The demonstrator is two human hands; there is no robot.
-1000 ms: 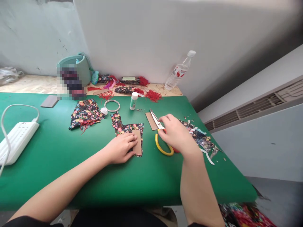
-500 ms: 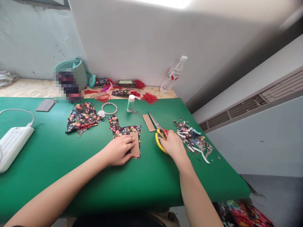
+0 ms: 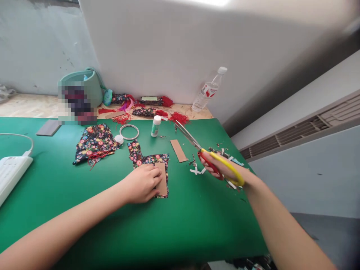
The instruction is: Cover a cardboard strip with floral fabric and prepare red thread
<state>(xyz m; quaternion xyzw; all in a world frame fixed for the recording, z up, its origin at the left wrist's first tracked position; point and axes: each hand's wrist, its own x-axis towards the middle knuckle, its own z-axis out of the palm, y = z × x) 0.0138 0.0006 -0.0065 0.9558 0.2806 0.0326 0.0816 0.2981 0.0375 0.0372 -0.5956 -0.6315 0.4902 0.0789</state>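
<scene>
My left hand (image 3: 144, 183) rests with fingers spread over a brown cardboard piece (image 3: 162, 182), pressing it onto black floral fabric (image 3: 135, 153) on the table. The fabric is cut in an L-like outline, and part of it is hidden under the hand. To the right, my right hand (image 3: 215, 165) is closed around scissors (image 3: 189, 135) with one red and one yellow handle. Their blades point away to the upper left, above the table. A second cardboard strip (image 3: 179, 150) lies between the two hands, touched by neither.
Fabric and paper scraps (image 3: 234, 160) lie beneath and behind the right hand. A glue stick (image 3: 155, 126), a white cap (image 3: 119, 139), a ring (image 3: 129, 132) and a floral fabric bundle (image 3: 97, 142) sit farther back. A bottle (image 3: 207, 92) leans on the wall; a power strip (image 3: 14, 174) is left.
My right hand has lifted the scissors and moved right over the scraps, some of which shifted. The cardboard and fabric stay beneath my left hand. The view has shifted slightly.
</scene>
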